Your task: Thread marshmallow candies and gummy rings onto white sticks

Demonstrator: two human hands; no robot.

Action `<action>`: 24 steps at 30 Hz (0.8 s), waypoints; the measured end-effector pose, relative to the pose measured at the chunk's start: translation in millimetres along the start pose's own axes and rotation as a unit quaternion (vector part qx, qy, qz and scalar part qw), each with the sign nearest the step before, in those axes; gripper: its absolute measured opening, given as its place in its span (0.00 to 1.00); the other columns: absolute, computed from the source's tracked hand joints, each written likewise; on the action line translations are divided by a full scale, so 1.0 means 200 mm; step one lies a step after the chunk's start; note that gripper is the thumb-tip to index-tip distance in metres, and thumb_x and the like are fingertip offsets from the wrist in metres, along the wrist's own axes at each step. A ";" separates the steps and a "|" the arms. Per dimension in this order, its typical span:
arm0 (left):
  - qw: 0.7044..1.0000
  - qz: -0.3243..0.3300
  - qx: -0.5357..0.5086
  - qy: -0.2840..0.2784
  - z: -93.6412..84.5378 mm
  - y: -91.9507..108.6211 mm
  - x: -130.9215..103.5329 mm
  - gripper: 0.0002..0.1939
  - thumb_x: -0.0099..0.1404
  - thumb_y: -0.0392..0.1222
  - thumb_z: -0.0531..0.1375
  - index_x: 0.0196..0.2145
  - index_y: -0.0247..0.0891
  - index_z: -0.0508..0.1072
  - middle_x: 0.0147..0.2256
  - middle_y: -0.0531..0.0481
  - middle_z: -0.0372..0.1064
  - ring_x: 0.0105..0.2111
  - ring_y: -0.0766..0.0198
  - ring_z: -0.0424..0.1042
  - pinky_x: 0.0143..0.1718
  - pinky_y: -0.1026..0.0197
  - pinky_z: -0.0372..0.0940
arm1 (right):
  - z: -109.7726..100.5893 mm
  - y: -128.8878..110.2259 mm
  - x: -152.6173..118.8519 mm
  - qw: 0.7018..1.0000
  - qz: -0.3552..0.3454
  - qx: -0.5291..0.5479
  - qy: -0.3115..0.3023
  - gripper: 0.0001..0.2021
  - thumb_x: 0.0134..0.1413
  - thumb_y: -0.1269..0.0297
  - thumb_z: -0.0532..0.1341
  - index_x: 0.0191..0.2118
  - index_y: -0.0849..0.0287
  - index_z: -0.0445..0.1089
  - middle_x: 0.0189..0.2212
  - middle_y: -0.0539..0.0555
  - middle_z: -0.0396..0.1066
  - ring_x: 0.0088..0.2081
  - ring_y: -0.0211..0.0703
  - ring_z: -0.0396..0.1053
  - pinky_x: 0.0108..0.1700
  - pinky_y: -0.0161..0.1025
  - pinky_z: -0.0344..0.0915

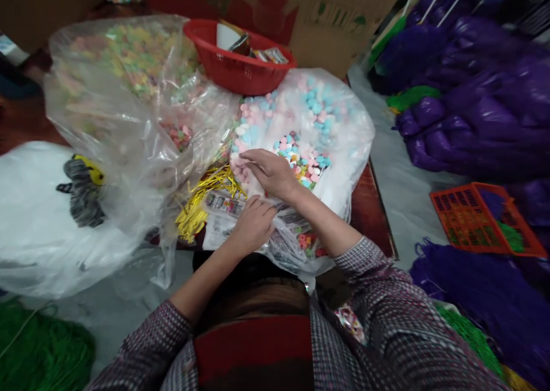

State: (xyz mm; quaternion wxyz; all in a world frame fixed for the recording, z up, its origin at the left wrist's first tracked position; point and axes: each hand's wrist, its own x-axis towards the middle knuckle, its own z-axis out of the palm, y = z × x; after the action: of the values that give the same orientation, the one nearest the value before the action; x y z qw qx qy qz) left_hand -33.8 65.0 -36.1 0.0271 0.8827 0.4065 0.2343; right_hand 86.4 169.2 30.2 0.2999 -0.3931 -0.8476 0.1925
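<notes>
My left hand (253,223) is low at the middle of the table, its fingers curled over what looks like a small clear plastic bag (259,189), mostly hidden. Just above it, my right hand (272,174) has its fingers bent and pressed together. What they hold, if anything, is covered by the hand. Behind both hands lies a large clear bag (354,127) with loose pastel candies (296,150) in pink, blue and white. Left of my hands is a bundle of gold twist ties (193,213), beside printed plastic wrappers (221,204).
A red plastic basket (240,73) with packets stands at the back. Another big clear bag of candies (137,58) fills the back left. White plastic (34,219) bears a grey fuzzy bundle (83,193). To the right are purple bags (472,116) and an orange crate (468,216).
</notes>
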 end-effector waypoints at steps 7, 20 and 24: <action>0.999 0.002 -0.012 0.032 0.02 0.00 0.00 0.06 0.61 0.30 0.62 0.36 0.37 0.76 0.32 0.47 0.74 0.39 0.54 0.74 0.59 0.46 0.68 | -0.10 0.57 -0.13 0.969 0.192 -0.046 0.151 0.18 0.56 0.73 0.54 0.44 0.57 0.80 0.49 0.58 0.82 0.54 0.50 0.77 0.61 0.51 0.71; 0.999 0.008 -0.010 0.038 0.01 0.00 -0.01 0.12 0.60 0.28 0.61 0.41 0.36 0.77 0.34 0.48 0.73 0.40 0.54 0.72 0.61 0.46 0.65 | -0.26 0.77 0.12 0.934 0.136 -0.323 0.067 0.24 0.65 0.70 0.52 0.64 0.69 0.66 0.65 0.71 0.65 0.69 0.62 0.58 0.72 0.62 0.53; 0.999 0.006 -0.014 0.038 0.01 0.00 -0.01 0.13 0.59 0.28 0.61 0.42 0.36 0.77 0.33 0.48 0.73 0.40 0.54 0.71 0.61 0.46 0.65 | -0.15 0.69 0.09 0.949 0.083 -0.303 -0.023 0.22 0.66 0.71 0.50 0.59 0.69 0.71 0.59 0.71 0.72 0.63 0.59 0.66 0.67 0.55 0.62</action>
State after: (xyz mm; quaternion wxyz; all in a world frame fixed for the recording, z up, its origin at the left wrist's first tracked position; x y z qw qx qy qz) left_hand -33.8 63.5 -39.5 0.0231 0.8750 0.3989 0.2732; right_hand 172.7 270.6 -18.2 0.1299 -0.5299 -0.8371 -0.0399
